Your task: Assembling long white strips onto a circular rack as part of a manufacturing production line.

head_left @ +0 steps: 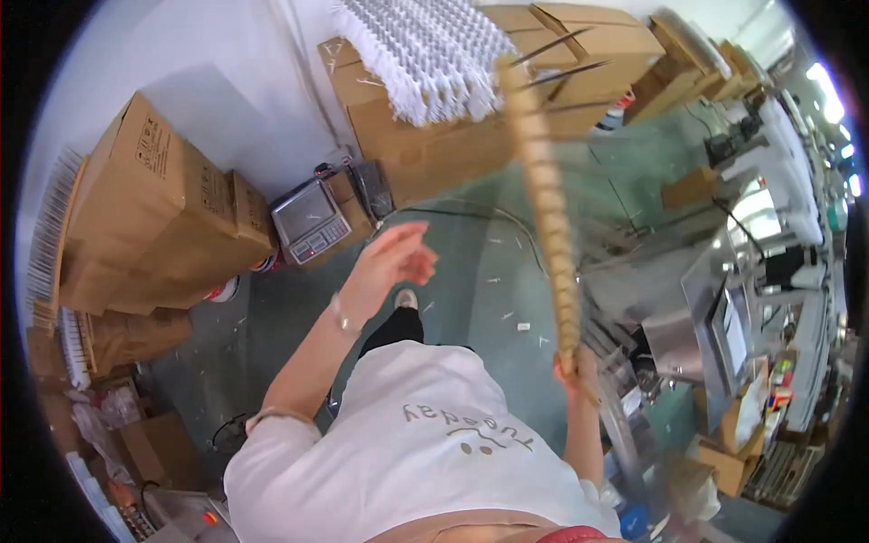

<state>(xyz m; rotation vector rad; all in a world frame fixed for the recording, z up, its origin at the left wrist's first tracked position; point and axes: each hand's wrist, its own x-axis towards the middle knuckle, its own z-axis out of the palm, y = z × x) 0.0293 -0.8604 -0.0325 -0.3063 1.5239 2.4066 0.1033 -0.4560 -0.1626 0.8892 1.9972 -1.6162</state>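
My right hand (582, 365) is closed around the lower end of a long, tan, ribbed strip (549, 204). The strip stands nearly upright in the view and is blurred by motion. Thin dark prongs show beside its upper end, and I cannot tell whether they belong to it. My left hand (398, 258) hangs over the floor with nothing in it, its fingers loosely curled and apart. Nearest to that hand is a grey digital weighing scale (312, 224).
Cardboard boxes (163, 204) are stacked at the left by the wall. Rows of white bristly pieces (425, 50) lie on boxes at the far side. A metal machine (674, 335) stands close at my right. White scraps litter the green floor (471, 271).
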